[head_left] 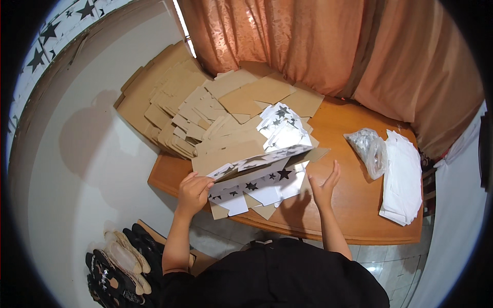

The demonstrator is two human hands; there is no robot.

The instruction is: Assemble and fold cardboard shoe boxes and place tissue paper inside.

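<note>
My left hand (194, 194) grips the left end of a folded cardboard sheet (246, 179) faced with white paper printed with black stars. The sheet is held tilted over the near edge of the wooden table, its upper flap raised and its lower part hanging toward me. To the right of its other end, my right hand (323, 191) is open, thumb and fingers apart, with nothing in it. Just beyond the held sheet lie white star-printed pieces (281, 126). They rest on a large pile of flat brown cardboard blanks (190, 110).
On the right of the table (349, 210) lie a clear plastic bag (367, 151) with greyish contents and a stack of white paper (403, 179). Orange-brown curtains (308, 41) hang behind. A white wall stands on the left, with several shoes (123, 259) on the floor below.
</note>
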